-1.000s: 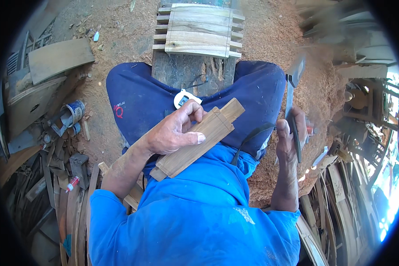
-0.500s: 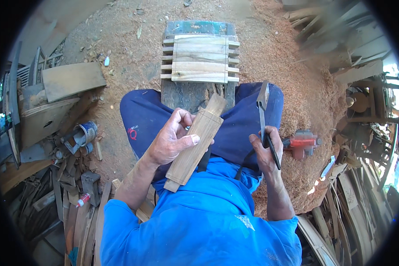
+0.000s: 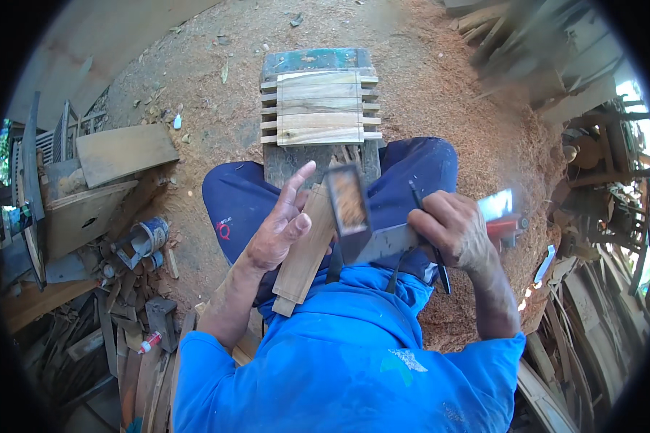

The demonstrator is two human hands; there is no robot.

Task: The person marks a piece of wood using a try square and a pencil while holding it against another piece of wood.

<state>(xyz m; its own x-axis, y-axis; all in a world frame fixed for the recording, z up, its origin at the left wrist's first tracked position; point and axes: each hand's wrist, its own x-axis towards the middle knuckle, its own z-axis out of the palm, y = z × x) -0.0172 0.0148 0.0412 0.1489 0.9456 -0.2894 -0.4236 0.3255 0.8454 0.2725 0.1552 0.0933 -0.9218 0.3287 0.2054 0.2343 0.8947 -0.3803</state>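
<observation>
Tan wooden board with stepped, narrower ends (image 3: pixel 301 263): centre of the frame, slanting above the person's lap, its lower end against the blue shirt (image 3: pixel 339 353); the metal square covers part of its upper right side.
Left hand (image 3: pixel 278 229): at the board's left edge, thumb and forefinger spread apart; the other fingers go behind the wood, and how firmly they bear on it I cannot tell.
Right hand (image 3: pixel 451 227): right of centre, fingers curled shut around a broad grey metal square (image 3: pixel 386 244), blurred, and a slim black pencil-like stick (image 3: pixel 443 276). Whether the square touches the board I cannot tell.
Bench: weathered plank bench with green paint at its far end (image 3: pixel 318 60), upper centre, carrying pale wooden slats with narrow ends (image 3: pixel 319 108), laid side by side and crossed by dark lines.
Bucket: battered pale bucket with blue markings (image 3: pixel 152 236), left of the frame, tilted among scraps; its contents are too small to make out.
Bottles: red-and-clear plastic bottle (image 3: pixel 150 342), lower left, lying on wooden offcuts (image 3: pixel 131 375); small white bottle (image 3: pixel 178 122), upper left, on the dusty ground (image 3: pixel 202 101). What is inside either I cannot tell.
Red tool: red-bodied tool (image 3: pixel 504 228), partly hidden just beyond the right hand.
</observation>
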